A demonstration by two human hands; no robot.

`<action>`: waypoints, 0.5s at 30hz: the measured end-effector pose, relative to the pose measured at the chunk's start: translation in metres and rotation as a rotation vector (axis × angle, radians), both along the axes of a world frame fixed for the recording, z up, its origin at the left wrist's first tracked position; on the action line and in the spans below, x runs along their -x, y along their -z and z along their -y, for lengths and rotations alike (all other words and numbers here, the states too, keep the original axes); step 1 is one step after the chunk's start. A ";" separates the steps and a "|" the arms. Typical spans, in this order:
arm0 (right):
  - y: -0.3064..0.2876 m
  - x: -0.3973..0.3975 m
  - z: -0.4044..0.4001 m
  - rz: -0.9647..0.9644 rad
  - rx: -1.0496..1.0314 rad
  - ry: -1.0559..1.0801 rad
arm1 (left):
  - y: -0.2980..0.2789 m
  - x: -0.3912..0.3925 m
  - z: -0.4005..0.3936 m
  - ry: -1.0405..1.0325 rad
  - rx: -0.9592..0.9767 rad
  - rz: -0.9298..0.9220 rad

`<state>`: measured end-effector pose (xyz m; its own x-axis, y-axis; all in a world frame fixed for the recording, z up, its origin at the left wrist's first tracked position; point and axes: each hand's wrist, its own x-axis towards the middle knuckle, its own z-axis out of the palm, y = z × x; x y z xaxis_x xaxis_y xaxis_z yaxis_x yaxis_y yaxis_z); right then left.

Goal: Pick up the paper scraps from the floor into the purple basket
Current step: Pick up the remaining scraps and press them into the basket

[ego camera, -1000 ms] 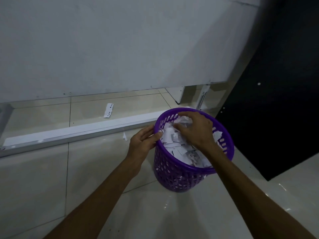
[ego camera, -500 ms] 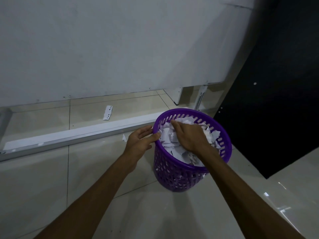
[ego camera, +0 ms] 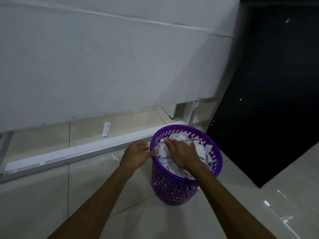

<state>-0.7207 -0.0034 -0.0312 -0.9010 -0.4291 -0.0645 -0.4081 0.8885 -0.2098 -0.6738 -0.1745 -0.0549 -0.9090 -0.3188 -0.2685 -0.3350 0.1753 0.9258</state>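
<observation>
The purple basket [ego camera: 174, 188] stands on the tiled floor, filled with white paper scraps [ego camera: 200, 149]. My right hand [ego camera: 181, 155] lies flat on the scraps inside it, fingers straight, pressing down. My left hand [ego camera: 136, 155] rests against the basket's left rim with its fingers relaxed and its thumb touching the rim. One small scrap [ego camera: 114, 157] lies on the floor left of my left hand. A punched white paper strip [ego camera: 106, 129] lies farther back under the white panel.
A large white panel [ego camera: 103, 66] fills the back, raised above the floor. A white and metal bar [ego camera: 72, 152] runs along the floor behind my hands. A black panel [ego camera: 267, 100] stands to the right of the basket.
My right hand flattened from curled fingers to a straight palm pushed down onto the scraps. My left hand stayed at the basket's rim. The view tilted upward.
</observation>
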 end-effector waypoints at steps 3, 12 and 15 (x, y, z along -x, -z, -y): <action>0.005 -0.001 -0.002 -0.006 0.048 0.045 | -0.005 0.003 0.002 0.027 0.066 0.046; -0.004 0.019 -0.005 -0.060 0.126 0.067 | -0.022 0.016 -0.002 0.129 -0.045 0.070; -0.001 0.022 -0.007 -0.050 0.078 0.070 | -0.021 0.021 -0.005 0.119 -0.100 0.050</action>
<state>-0.7425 0.0036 -0.0302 -0.9302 -0.3668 0.0124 -0.3572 0.8971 -0.2601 -0.6944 -0.1699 -0.0336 -0.9233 -0.1793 -0.3396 -0.3636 0.1237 0.9233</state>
